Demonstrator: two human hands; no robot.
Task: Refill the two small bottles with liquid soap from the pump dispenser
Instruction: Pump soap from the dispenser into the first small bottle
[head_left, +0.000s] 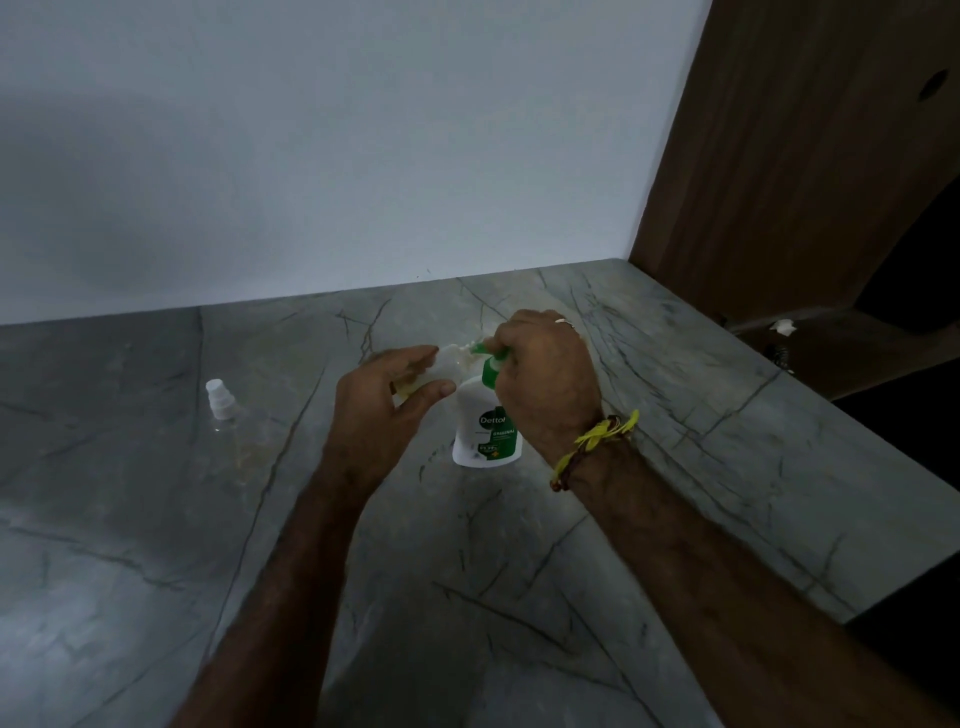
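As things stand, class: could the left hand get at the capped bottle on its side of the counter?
Probably not yet: the path looks clear, but the left hand holds a small bottle at the dispenser; the capped bottle stands apart.

Grey veined countertop (675, 519), white wall (311, 130), wooden panel (779, 156)

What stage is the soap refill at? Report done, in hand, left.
Done: cannot confirm; the capped small bottle standing on the marble counter is clear, its level unreadable. In hand: the left hand holds the other small bottle at the spout of the Dettol pump dispenser, with the right hand on the pump head. Left: finish filling this one, cap it, and check the capped one.
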